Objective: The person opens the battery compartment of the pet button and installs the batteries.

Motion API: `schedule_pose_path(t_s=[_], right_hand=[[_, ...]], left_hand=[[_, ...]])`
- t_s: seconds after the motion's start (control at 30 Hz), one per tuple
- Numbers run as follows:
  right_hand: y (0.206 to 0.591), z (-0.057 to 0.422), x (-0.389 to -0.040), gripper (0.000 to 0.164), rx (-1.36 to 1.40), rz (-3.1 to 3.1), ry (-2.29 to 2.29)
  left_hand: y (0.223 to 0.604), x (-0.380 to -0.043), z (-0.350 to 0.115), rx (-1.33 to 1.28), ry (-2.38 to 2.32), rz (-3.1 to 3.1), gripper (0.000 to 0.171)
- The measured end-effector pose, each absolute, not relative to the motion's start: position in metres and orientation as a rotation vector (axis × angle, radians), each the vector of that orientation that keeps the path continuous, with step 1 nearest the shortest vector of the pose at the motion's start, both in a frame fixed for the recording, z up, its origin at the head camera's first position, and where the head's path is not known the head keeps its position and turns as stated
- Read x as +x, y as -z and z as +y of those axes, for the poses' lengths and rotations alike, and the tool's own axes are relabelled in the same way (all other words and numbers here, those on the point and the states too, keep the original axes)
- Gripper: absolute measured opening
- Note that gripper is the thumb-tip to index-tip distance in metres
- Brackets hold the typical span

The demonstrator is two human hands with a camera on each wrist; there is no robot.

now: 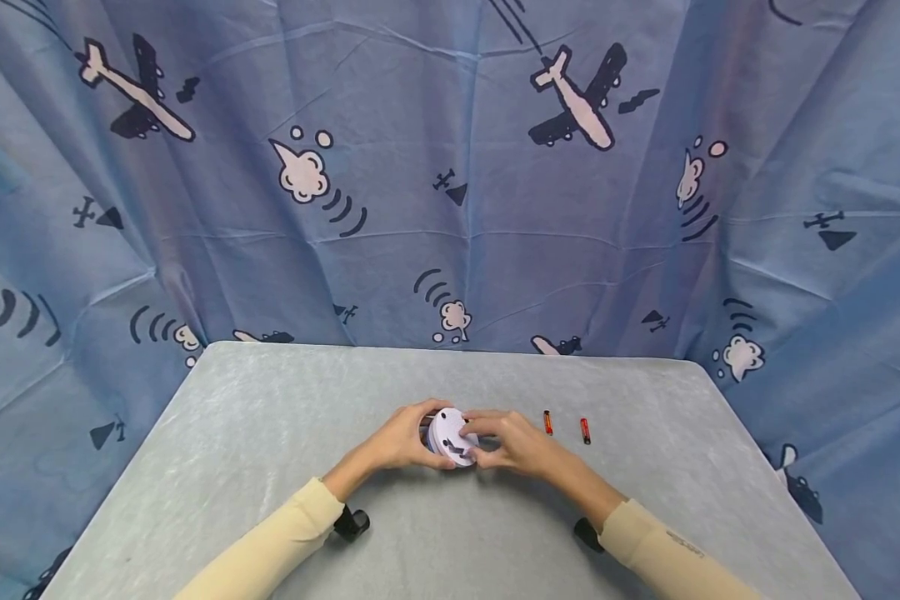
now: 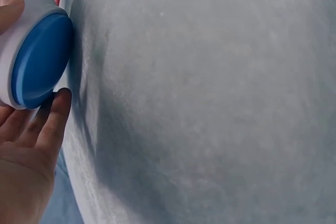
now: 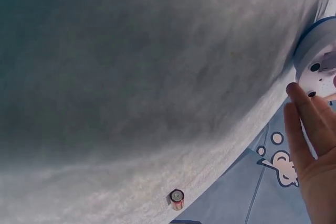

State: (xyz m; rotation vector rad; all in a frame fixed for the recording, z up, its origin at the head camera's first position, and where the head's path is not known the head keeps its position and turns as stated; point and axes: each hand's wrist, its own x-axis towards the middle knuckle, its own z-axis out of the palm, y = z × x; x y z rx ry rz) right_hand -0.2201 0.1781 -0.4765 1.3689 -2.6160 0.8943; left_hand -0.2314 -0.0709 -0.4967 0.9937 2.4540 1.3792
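A round white device with a blue dome [image 2: 44, 59] on one side is held up over the table. Its flat white back [image 1: 447, 427], marked by small dark holes and a dark recess, faces the head camera. My left hand [image 1: 403, 437] grips it from the left, with fingers and thumb spread around the rim. From the other side, my right hand [image 1: 516, 443] touches the back and edge with its fingertips. The right wrist view shows some of those fingers [image 3: 310, 119] fairly straight beside the white back.
Two small red-and-black batteries, one nearer [image 1: 547, 422] and one farther right [image 1: 585, 431], lie on the grey table [image 1: 307, 392] to the right of my hands. A blue curtain [image 1: 390, 167] printed with planes hangs behind the table's far edge.
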Motion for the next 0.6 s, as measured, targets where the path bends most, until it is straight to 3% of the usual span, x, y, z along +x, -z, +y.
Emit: schedule_pose_path(t_s=[0.2, 0.6], right_hand=[[0.4720, 0.1808, -0.2194, 0.015, 1.300, -2.590, -1.066], [0.4751, 0.1825, -0.2229, 0.014, 1.379, -2.499, -1.314]], left_hand=[[0.4962, -0.2305, -0.0721, 0.980, -1.386, 2.449, 0.080], [0.4956, -0.2299, -0.0735, 0.973, -1.412, 2.405, 0.080]])
